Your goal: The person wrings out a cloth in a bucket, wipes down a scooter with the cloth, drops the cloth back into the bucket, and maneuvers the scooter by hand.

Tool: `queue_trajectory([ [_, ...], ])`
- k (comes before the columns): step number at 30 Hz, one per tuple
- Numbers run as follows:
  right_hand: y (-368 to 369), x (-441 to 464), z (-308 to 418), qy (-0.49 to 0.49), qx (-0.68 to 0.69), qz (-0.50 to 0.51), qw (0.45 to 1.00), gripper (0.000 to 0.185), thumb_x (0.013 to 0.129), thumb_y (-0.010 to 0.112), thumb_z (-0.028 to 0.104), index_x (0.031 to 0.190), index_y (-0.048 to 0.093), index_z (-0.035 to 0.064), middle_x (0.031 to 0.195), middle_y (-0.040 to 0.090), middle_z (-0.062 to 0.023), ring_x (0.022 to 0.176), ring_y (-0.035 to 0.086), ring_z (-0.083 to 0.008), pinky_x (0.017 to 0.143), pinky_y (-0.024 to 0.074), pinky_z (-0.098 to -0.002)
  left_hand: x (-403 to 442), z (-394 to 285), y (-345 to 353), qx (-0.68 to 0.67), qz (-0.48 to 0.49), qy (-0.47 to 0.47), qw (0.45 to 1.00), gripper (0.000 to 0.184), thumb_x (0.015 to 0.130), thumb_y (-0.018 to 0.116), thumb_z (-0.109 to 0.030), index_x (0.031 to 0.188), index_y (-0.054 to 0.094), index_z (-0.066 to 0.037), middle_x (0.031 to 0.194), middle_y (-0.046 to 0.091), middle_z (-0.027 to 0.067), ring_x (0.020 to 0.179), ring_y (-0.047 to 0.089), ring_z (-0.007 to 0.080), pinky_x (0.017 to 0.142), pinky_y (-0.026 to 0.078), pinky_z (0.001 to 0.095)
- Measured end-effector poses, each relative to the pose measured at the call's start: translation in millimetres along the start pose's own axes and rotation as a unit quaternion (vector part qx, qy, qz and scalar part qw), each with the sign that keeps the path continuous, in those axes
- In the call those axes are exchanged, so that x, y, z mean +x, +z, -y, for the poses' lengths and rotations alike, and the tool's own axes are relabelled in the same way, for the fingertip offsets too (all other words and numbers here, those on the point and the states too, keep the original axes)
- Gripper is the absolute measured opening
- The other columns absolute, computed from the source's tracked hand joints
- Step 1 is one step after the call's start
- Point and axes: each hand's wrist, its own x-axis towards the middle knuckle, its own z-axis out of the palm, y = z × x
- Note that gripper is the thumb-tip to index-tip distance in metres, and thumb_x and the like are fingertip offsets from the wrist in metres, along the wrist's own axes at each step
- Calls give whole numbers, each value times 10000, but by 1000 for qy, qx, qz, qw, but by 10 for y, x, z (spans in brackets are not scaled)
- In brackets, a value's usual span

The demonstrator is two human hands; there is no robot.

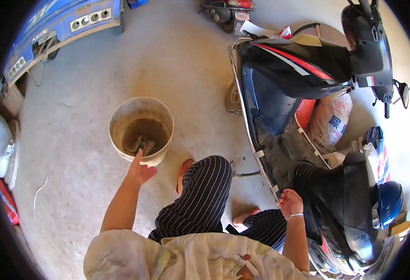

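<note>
Head camera: a crumpled, cloth-like bundle (146, 146) lies in the murky water (142, 128) of a pale bucket (119, 117) on the floor (74, 158). The left hand (142, 169) reaches over the near rim, thumb spread, fingertips at the bundle; whether they grip it cannot be told. Well to its right, the right hand (290, 203), fingers loosely curled, is at the edge of a black scooter (268, 100); its hold is unclear. Beyond the footwell stands a filled sack (330, 119).

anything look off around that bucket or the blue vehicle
One thing: a thin cord or wire dangles below the blue vehicle, as if loose. The water in the bucket looks murky brown, but the bucket stands upright and I see no spill around it.
</note>
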Motion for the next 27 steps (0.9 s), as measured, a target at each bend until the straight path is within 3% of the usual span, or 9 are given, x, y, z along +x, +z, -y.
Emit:
queue_trajectory([
  [4,111,-16,-91,28,11,-16,999,90,739,532,80,800,554,16,649,557,-87,542,527,-204,499,455,-359,421,-8,-126,-150,-3,38,988,725,705,615,-459,1213,322,-33,1215,337,222,1042,419,369,789,412,513],
  [5,123,-21,-119,27,7,-9,1000,92,741,530,80,801,553,15,649,554,-89,541,525,-207,501,455,-365,535,-24,-106,-177,-55,0,983,473,820,490,-253,1237,320,-110,1226,367,153,1125,358,368,871,331,573],
  [9,114,-66,-181,39,-8,-2,999,99,758,522,84,814,550,8,653,549,-96,538,520,-209,506,458,-360,877,21,-244,-241,-101,-23,965,441,779,345,-7,1213,280,-40,1252,281,197,1111,335,409,825,354,644],
  [13,118,-146,-86,42,-32,-14,998,99,763,523,88,808,552,4,654,549,-98,543,525,-215,509,461,-349,1424,230,-858,-103,43,67,991,432,770,354,-8,1196,279,-7,1246,272,214,1127,303,407,849,339,635],
  [16,125,-166,-44,35,-33,-8,999,108,762,533,93,814,561,3,662,555,-100,549,535,-219,505,460,-338,664,-132,-464,-228,-50,-10,972,404,761,368,-7,1158,300,21,1239,269,222,1134,288,411,867,325,630],
  [20,119,-98,-36,28,-31,35,999,139,751,569,112,840,571,4,702,577,-113,569,558,-225,513,467,-338,652,-361,-585,-122,-106,5,987,390,744,368,-13,1127,324,44,1175,334,247,1103,333,430,872,308,639],
  [23,195,-65,-86,33,-41,50,997,158,744,588,125,849,574,7,717,587,-112,580,567,-215,507,467,-328,471,-715,-1099,54,-104,65,991,420,753,526,-195,1073,401,46,976,512,239,780,575,401,584,523,517],
  [24,204,-51,-117,20,-57,65,996,163,740,595,130,848,576,10,720,589,-110,587,571,-209,503,467,-323,385,-892,-1051,74,-139,47,986,425,738,370,-11,1157,325,46,1083,476,261,879,549,421,668,479,578],
  [27,101,77,-225,59,-76,95,991,169,781,516,118,898,532,-3,745,587,-99,627,584,-217,576,495,-349,525,-1182,-1325,181,-230,41,955,383,798,436,-145,1111,378,67,1021,509,268,850,550,440,734,420,613],
])
